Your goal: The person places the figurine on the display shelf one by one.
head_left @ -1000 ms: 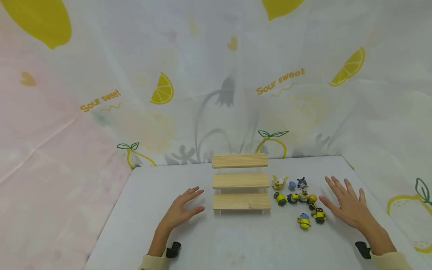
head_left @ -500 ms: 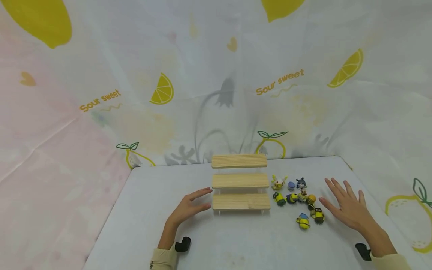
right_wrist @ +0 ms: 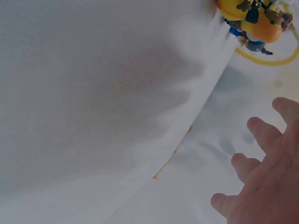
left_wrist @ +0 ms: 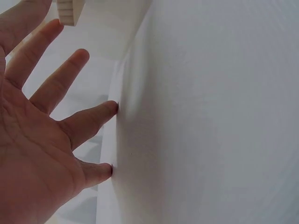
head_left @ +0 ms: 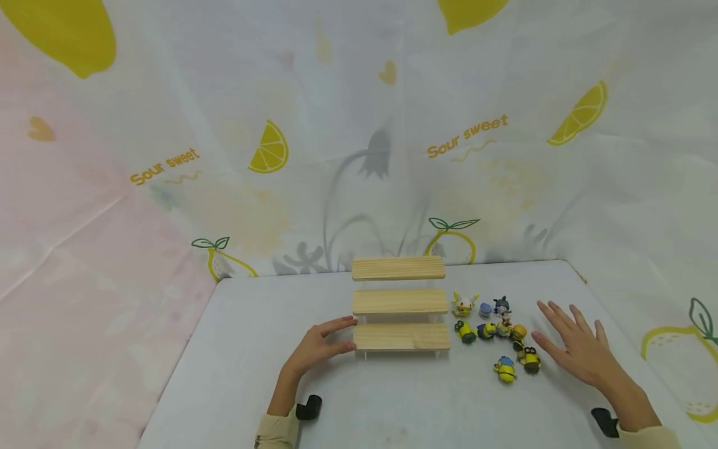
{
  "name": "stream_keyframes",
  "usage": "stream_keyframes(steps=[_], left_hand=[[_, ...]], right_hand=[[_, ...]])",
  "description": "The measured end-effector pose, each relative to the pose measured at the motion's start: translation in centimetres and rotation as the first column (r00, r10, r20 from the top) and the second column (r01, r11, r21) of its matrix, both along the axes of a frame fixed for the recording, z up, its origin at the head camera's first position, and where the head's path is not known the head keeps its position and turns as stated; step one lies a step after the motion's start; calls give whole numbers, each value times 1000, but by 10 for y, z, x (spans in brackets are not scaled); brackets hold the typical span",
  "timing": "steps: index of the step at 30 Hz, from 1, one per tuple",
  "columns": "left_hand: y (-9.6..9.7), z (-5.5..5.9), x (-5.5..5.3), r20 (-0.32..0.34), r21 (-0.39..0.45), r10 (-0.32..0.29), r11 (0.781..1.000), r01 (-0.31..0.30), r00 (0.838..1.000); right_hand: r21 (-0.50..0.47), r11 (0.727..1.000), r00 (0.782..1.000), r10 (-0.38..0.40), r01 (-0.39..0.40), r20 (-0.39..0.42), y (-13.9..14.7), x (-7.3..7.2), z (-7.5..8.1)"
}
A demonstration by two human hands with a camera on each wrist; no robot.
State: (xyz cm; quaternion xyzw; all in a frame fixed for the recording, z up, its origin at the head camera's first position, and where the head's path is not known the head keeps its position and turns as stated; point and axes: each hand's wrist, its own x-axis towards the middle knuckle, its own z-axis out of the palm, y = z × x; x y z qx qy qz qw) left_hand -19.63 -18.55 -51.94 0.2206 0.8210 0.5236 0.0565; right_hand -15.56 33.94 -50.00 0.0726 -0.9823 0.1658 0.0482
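Observation:
A three-tier wooden display stand with pale boards (head_left: 401,337) stands on the white table. My left hand (head_left: 316,349) is at the left end of its lowest board, thumb and forefinger right at the edge. In the left wrist view, that hand's fingers (left_wrist: 88,122) are spread and fairly straight, one fingertip by the board's corner (left_wrist: 70,11). My right hand (head_left: 583,352) hovers with spread fingers to the right of several small toy figures, holding nothing. Among these are a yellow figure with blue (head_left: 505,370), a goggled yellow figure (head_left: 530,360) and a white-and-yellow eared figure (head_left: 464,304).
A small purple-blue round piece (head_left: 485,309) and a dark-haired figure (head_left: 502,305) belong to the cluster right of the stand. Behind the table (head_left: 241,324) hangs a lemon-printed cloth (head_left: 336,206). The table's right edge lies beyond my right hand.
My left hand has moved right, up to the left end of the stand's lowest board. The right hand has barely shifted; the stand and figures stay in place.

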Motion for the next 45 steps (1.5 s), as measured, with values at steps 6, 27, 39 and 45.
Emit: stream_keyframes(steps=[6,27,39,45], left_hand=[[7,25,12,14,-31,4,1000,-4,1000],[-2,-6,-3,7,-85,42,996,-41,999],[-1,-8,-3,29,-59,65,996,-63,997],[-1,-7,-2,27,-43,76,996,-75,997]], right_hand=[[-9,999,999,33,-33,20,-1,1,5],[106,993,990,30,-45,138,-11,5,15],[79,996,968,29,-51,251,-7,2,5],[38,998,963,35,-46,267,-8,3,3]])
